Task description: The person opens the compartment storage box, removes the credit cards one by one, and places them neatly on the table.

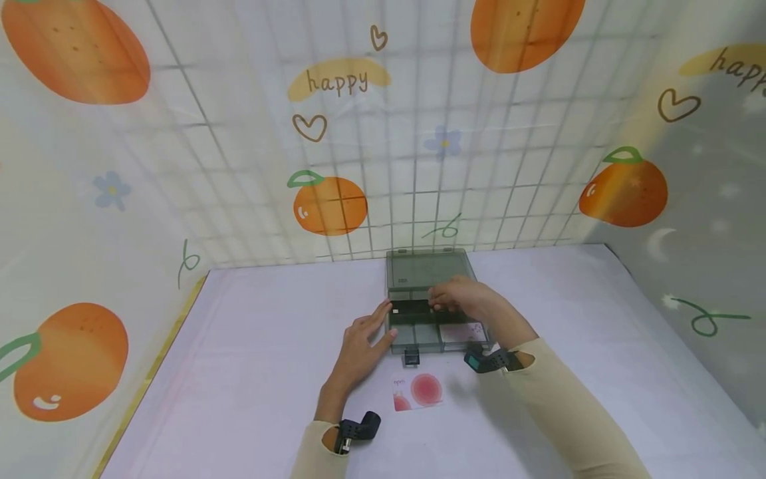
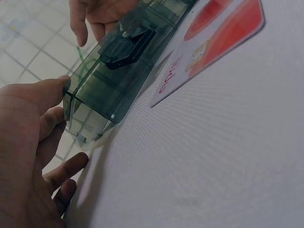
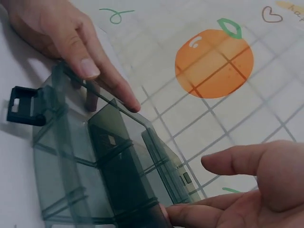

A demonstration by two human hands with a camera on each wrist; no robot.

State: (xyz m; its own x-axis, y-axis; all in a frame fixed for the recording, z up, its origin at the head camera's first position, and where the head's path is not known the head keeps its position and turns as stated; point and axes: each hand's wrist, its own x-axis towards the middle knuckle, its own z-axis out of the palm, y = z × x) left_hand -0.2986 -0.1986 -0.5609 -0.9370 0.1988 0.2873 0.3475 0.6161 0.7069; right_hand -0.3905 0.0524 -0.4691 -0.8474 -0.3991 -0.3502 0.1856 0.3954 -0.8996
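A translucent grey-green plastic box (image 1: 399, 348) with compartments lies on the table, its lid (image 1: 426, 269) folded back. In its middle row lies a black card (image 1: 409, 307) with a small chip; a pale pink-white card (image 1: 463, 332) is in the front right compartment. My left hand (image 1: 361, 346) touches the box's left side, thumb and fingers extended along the rim. Over the right part of the box is my right hand (image 1: 463, 296), its fingertips at the middle row by the black card. In the right wrist view its thumb (image 3: 232, 160) stands apart from the fingers.
A white card with red circles (image 1: 426, 389) lies flat in front of the box. The box's dark front latch (image 1: 411, 357) hangs open towards it. Behind the white table (image 1: 269, 332) hangs a curtain printed with oranges (image 1: 330, 206) over a wire grid.
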